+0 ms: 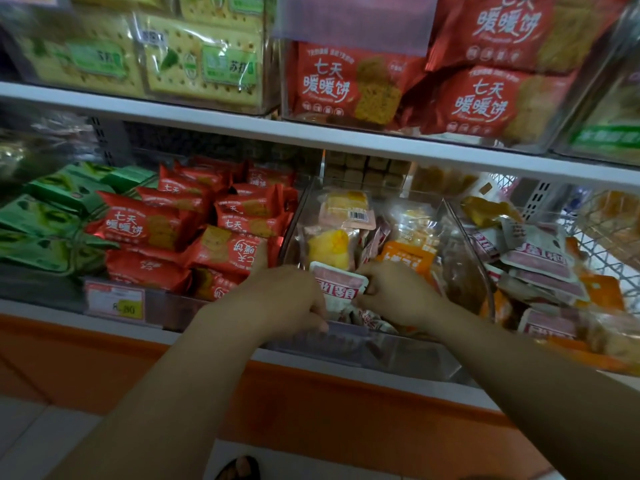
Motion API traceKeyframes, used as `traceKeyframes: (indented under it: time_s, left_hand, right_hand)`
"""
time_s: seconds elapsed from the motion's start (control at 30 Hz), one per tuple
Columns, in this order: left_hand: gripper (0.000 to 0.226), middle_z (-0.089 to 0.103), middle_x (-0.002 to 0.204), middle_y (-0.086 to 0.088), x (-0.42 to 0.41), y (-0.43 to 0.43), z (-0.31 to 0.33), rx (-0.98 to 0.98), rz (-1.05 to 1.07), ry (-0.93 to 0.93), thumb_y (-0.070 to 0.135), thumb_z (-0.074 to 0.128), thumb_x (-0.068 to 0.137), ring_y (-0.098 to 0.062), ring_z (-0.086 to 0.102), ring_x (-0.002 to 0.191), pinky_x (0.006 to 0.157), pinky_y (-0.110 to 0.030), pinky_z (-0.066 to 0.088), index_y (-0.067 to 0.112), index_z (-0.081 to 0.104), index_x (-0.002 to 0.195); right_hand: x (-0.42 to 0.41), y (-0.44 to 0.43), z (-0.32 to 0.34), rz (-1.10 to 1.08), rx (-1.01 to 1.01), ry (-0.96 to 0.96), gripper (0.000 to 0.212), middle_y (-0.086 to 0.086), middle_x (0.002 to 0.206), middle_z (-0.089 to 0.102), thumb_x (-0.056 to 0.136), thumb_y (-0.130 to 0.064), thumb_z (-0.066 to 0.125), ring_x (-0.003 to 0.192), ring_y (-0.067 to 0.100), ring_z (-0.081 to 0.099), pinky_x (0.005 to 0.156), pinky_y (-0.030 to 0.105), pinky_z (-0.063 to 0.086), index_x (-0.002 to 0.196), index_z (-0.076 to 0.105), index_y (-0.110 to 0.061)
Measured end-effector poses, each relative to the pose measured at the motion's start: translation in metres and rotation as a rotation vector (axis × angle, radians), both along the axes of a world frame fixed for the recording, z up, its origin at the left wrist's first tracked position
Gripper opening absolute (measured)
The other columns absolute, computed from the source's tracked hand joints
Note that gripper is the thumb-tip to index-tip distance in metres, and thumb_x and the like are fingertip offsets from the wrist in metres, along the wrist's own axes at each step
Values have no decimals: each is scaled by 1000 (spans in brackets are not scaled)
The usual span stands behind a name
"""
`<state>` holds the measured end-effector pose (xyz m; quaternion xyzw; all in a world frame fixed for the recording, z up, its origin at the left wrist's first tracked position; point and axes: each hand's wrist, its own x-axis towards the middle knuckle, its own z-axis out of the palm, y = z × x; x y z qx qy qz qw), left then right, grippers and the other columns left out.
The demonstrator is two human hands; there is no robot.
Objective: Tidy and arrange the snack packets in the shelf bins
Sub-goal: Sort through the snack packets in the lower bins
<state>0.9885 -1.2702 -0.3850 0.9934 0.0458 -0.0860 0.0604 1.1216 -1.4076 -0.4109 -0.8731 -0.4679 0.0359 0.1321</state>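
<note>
Straightening a packet (pixel 341 285) in the bin (pixel 388 351), pinched between left hand (pixel 287 299) and right hand (pixel 396 292). Next, probably: seat it upright.

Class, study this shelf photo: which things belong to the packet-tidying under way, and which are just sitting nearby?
In the job: left hand, right hand, pink packet held between them, clear middle bin they reach into.
Just nearby: red biscuit packets, green packets, price tag, cracker packs on the upper shelf.
</note>
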Motion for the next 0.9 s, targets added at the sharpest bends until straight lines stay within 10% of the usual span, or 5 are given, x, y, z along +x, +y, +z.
traceKeyframes:
  time_s: [0.1, 0.27, 0.37, 0.53, 0.9]
  left_hand:
    - [25, 60, 119, 13, 2, 0, -2, -52, -13, 70, 41, 48, 94, -12, 47, 118, 110, -62, 3, 32, 64, 112]
    - [37, 49, 135, 9, 2, -6, -8, -32, 24, 174, 44, 32, 99, -15, 36, 132, 105, -60, -19, 32, 51, 128]
    - [45, 50, 133, 2, 1, -10, -9, -36, 30, 247, 51, 29, 98, -19, 39, 129, 107, -56, -12, 23, 47, 127]
    - [36, 49, 92, 8, 2, -16, -8, -2, 40, 172, 54, 37, 94, -21, 46, 119, 102, -63, -21, 21, 50, 99]
    - [30, 64, 97, 5, -1, -15, 0, -31, 52, 46, 43, 47, 94, -17, 49, 109, 104, -63, -14, 21, 68, 93]
  right_hand:
    - [-3, -6, -1, 28, 55, -24, 48, -1, 112, 65, 82, -26, 67, 98, 20, 61, 73, 29, 46, 126, 50, -26]
    - [2, -5, 3, 82, 2, -11, 4, -3, 79, 64, 81, -22, 69, 71, 11, 55, 61, 28, 39, 83, 66, -19]
    - [1, -8, 12, 38, 40, 38, 26, -14, 61, 49, 79, -18, 70, 57, 1, 45, 52, 22, 32, 61, 53, -25]
    - [7, -23, 24, -117, 227, 120, 10, 8, 81, 70, 80, -14, 69, 74, 20, 64, 68, 38, 53, 80, 67, -5]
    - [-15, -60, 32, -350, 543, 53, 15, 4, 91, 72, 86, -17, 64, 71, 11, 65, 63, 24, 53, 98, 68, -11]
